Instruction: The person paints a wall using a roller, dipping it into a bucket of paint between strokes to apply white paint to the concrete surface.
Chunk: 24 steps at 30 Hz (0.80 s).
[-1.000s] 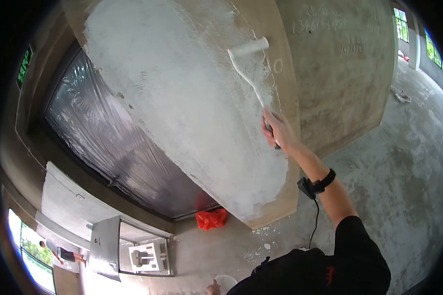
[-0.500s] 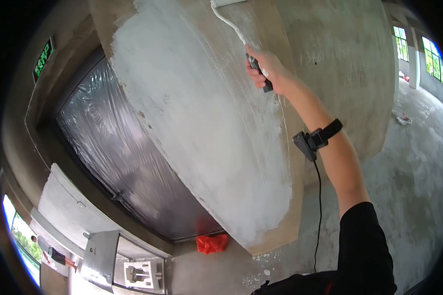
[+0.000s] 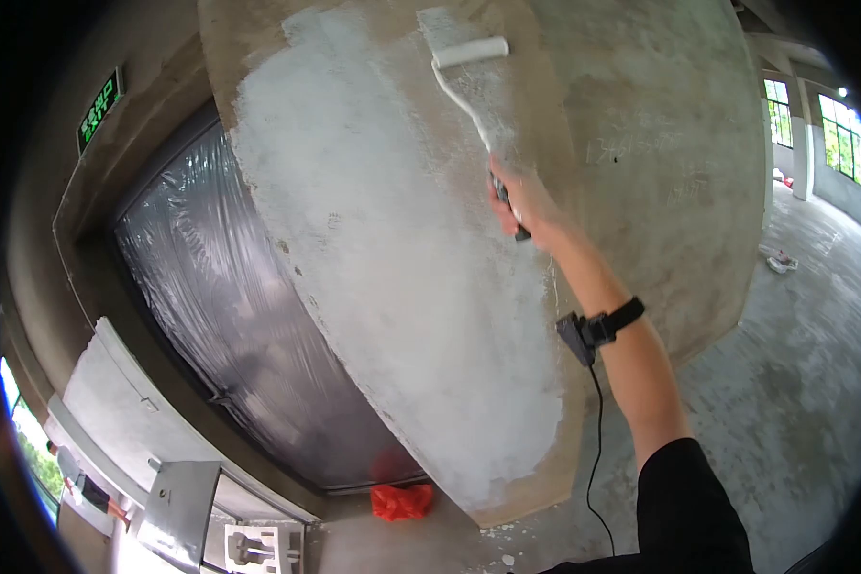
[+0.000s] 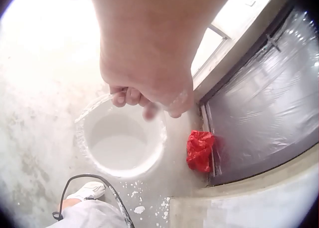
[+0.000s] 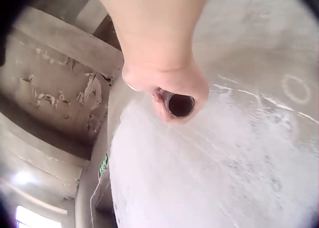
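Note:
A paint roller [image 3: 473, 52] lies against the wall panel near its top in the head view, its white frame slanting down to a dark handle [image 3: 503, 203]. My right hand [image 3: 528, 203] grips that handle; in the right wrist view the round handle end [image 5: 180, 105] shows inside the curled fingers of the hand [image 5: 167, 86]. White paint [image 3: 392, 277] covers much of the brownish panel. In the left wrist view, my left hand [image 4: 147, 73] holds the rim of a white bucket [image 4: 87, 143] with curled fingers; whitish liquid is inside. The head view does not show the left hand.
A plastic-covered opening [image 3: 249, 325] borders the painted surface on the left. Below it lies a red bag [image 3: 401, 501]. A cable [image 3: 593, 478] hangs from the right wrist. Another person [image 3: 88, 488] is far off at lower left. White spatters [image 4: 139, 209] mark the floor by the bucket.
The roller went up to the top edge of the head view, then came down a little, with my right hand still round its handle. The head view has shifted, and the left hand has left it.

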### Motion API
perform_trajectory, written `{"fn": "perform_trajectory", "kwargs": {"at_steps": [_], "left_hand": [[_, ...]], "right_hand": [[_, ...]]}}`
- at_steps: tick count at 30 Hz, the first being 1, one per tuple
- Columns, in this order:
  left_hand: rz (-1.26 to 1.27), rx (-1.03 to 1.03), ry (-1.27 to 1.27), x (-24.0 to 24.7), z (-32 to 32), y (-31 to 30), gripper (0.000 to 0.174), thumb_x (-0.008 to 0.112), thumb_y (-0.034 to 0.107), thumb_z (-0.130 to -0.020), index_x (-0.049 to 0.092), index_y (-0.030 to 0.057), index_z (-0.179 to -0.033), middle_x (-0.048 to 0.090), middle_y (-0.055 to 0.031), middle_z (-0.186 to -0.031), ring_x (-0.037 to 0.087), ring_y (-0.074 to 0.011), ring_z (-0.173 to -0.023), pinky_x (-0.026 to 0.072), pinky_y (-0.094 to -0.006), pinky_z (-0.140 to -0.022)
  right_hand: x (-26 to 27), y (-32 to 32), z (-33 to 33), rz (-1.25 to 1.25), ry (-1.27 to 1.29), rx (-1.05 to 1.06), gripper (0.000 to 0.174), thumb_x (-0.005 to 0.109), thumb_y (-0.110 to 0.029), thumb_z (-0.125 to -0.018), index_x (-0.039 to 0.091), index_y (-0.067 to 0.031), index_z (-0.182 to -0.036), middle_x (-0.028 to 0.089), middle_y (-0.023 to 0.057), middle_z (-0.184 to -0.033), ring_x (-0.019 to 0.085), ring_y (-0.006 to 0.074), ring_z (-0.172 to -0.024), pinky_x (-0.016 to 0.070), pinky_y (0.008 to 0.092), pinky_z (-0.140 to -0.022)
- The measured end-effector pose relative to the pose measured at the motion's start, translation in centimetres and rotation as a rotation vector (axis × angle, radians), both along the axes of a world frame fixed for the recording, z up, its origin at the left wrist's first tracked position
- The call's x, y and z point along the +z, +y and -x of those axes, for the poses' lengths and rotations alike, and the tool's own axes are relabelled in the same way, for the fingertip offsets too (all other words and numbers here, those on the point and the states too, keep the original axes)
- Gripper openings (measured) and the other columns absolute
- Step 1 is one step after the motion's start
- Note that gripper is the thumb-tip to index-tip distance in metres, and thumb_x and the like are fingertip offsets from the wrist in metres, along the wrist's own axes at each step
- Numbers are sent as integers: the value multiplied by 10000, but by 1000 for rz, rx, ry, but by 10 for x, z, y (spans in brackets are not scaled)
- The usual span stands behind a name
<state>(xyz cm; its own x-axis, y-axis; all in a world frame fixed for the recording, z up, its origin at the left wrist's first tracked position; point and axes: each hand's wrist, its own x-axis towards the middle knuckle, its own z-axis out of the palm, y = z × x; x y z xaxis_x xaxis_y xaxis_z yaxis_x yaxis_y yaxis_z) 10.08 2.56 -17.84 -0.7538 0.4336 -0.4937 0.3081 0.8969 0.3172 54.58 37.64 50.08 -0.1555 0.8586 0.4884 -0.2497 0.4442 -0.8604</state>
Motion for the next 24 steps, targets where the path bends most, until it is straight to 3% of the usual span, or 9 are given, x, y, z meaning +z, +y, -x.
{"fn": "perform_trajectory", "kwargs": {"at_steps": [9,15,24], "left_hand": [[5,-21,3,-4,3,-3,610,547,542,-859,663,10,-584,595,-96,-563,577,-229,-553,459,-375,-576],[16,-27,-1,-9,7,-8,607,549,536,-861,658,8,-582,584,-88,-544,569,-226,-526,454,-376,-551],[8,29,-17,-20,34,-79,601,551,526,-864,650,6,-580,567,-75,-515,558,-221,-486,448,-378,-515]], "right_hand": [[-148,-34,-9,210,53,78,469,460,-531,-931,455,-105,-736,387,-23,-505,341,73,-368,297,249,-361],[-244,-63,-20,376,56,119,447,430,-499,-957,441,-107,-742,366,-23,-520,302,65,-378,276,238,-365],[-405,-105,-28,644,92,169,458,407,-482,-972,414,-104,-713,341,-20,-516,279,63,-383,240,240,-350]]}}
